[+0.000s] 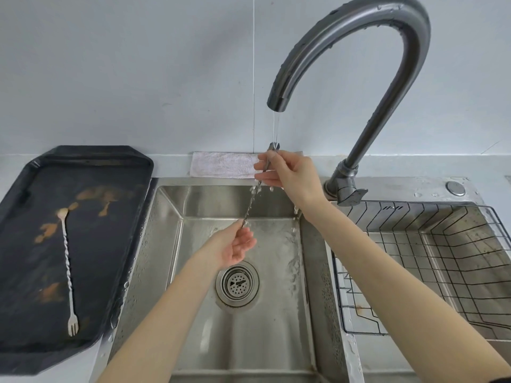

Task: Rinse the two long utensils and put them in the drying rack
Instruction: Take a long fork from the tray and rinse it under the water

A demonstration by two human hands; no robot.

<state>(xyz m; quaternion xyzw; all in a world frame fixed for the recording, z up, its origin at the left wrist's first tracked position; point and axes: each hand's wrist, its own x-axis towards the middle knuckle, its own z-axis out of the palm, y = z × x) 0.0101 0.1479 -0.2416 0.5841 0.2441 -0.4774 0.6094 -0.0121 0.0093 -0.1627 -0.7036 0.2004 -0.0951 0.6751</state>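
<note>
Under the faucet (pixel 356 51) stream, both hands pinch one twisted bar spoon (pixel 253 199): right hand (pixel 287 172) high, left hand (pixel 235 246) low. Rotating it would rinse every groove. Its twin (pixel 67 269) waits on the dirty tray (pixel 116 244).

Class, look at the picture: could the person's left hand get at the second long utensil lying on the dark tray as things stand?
Probably yes, but not straight away. The left hand holds the lower end of the utensil under the tap. The second utensil lies uncovered on the dark tray, on that hand's side, nothing between.
</note>
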